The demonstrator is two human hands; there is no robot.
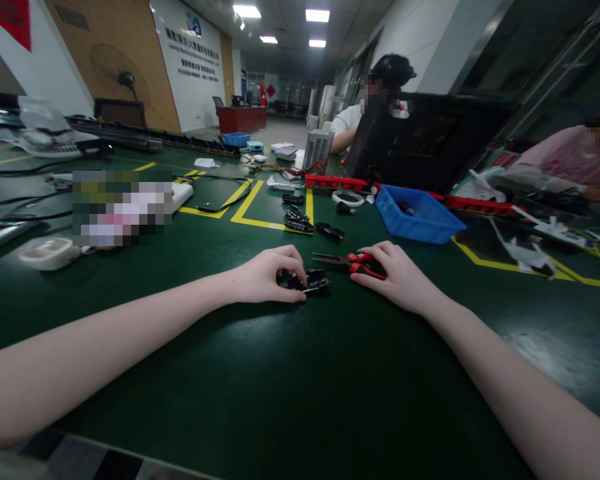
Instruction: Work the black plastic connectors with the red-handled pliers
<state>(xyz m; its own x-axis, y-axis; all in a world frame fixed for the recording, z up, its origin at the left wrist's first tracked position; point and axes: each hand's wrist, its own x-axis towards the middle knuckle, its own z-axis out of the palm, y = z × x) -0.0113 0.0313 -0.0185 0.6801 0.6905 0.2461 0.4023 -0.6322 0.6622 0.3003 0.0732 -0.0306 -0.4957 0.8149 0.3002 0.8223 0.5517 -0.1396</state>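
Between the thumb and fingers of my left hand [273,275] is a small black plastic part [318,281], low over the green table [300,373]. Its exact kind I cannot make out. My right hand [397,275] is closed around the red and black handles of needle-nose pliers [355,261]. The plier jaws point left, just behind the black part and apart from it. Beyond my hands lie several similar black parts [299,220], some inside a yellow tape outline [245,212] and one [329,231] just outside it.
A blue bin [420,220] with dark pieces stands right of centre. Behind it rises a large black panel [430,140], near a person in a cap [347,120]. Another person's pink sleeve [555,153] shows at right. A white power strip [180,195] and cables lie left.
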